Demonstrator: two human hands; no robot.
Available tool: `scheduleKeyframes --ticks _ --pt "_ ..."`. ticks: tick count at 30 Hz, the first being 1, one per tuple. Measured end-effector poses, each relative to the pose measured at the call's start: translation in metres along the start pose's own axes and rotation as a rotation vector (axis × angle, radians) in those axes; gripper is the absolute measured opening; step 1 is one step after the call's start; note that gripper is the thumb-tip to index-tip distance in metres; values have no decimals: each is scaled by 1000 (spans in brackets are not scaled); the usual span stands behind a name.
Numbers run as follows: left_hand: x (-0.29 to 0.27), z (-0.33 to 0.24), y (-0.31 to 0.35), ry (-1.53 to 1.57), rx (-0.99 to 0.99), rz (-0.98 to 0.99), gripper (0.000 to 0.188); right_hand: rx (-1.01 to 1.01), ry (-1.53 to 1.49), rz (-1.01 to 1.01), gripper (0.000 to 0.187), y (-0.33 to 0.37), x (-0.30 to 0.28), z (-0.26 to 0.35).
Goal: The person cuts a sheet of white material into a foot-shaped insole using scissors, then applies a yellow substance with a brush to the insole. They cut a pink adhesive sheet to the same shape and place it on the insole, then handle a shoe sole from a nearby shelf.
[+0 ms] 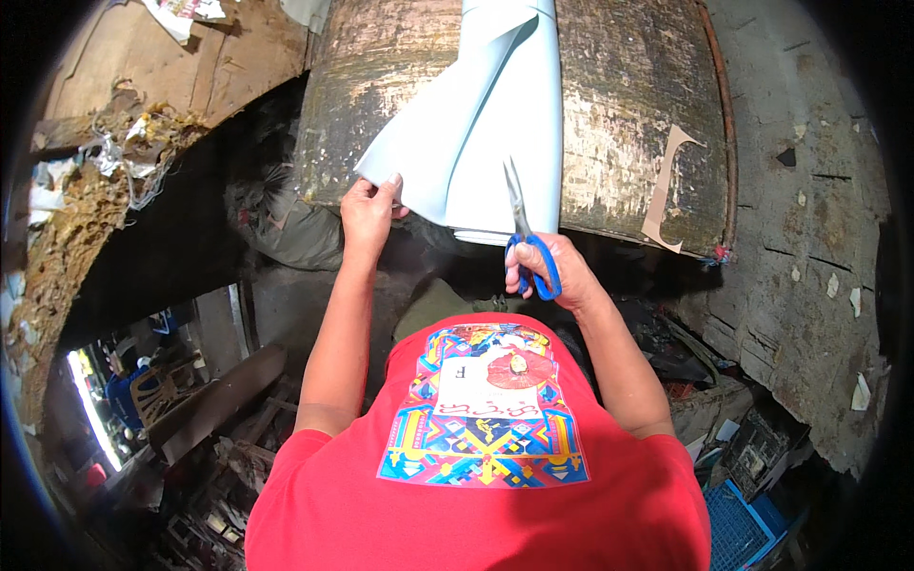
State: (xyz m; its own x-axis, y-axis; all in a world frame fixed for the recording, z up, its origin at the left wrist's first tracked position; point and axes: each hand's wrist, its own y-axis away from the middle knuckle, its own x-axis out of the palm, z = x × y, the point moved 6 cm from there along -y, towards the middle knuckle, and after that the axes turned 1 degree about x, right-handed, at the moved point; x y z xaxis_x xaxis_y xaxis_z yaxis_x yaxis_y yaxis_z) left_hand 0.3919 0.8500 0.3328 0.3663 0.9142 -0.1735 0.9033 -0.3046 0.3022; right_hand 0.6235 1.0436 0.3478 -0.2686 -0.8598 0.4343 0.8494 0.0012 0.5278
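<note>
A pale bluish-white sheet (514, 124), smooth and folded in layers, lies along the worn wooden table (628, 86) and reaches its near edge. My left hand (369, 214) pinches the near left corner of the top layer, which is lifted and curls away from the layers beneath. In my right hand (552, 271) is a pair of scissors (517, 195) with blue handles, fingers wrapped round the loops. The blades point away from me, over the near part of the sheet, and look closed or nearly so. Whether they touch the sheet I cannot tell.
On the table's right side lies a curved tan offcut (666, 190). A rough, crumbling wooden surface (162, 86) with scraps stands at the left. To the right is a worn grey board (790, 209). A blue plastic crate (733, 523) and clutter lie low at the right.
</note>
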Motion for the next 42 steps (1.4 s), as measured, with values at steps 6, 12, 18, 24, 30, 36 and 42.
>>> scheduleKeyframes --ticks 6,12,18,24,30,36,42 --pt "-18 4 -12 -4 5 76 26 137 31 137 42 -15 40 -40" --pt "-3 -29 9 -233 331 349 24 -51 -49 -114 27 -7 52 -30" --pt "19 -39 23 -278 540 769 28 -409 -197 -355 49 26 48 -15" --pt "33 -56 -39 -441 561 625 25 -393 -227 -389 51 36 72 -30" --pt "151 -146 -145 -646 922 409 24 -367 -79 -371 52 11 25 29" --pt "241 -180 -222 -892 1026 281 28 -348 -200 -214 48 -63 -60 107" --pt "267 -176 -235 -1264 1089 367 24 -219 -307 -92 52 -132 -123 154"
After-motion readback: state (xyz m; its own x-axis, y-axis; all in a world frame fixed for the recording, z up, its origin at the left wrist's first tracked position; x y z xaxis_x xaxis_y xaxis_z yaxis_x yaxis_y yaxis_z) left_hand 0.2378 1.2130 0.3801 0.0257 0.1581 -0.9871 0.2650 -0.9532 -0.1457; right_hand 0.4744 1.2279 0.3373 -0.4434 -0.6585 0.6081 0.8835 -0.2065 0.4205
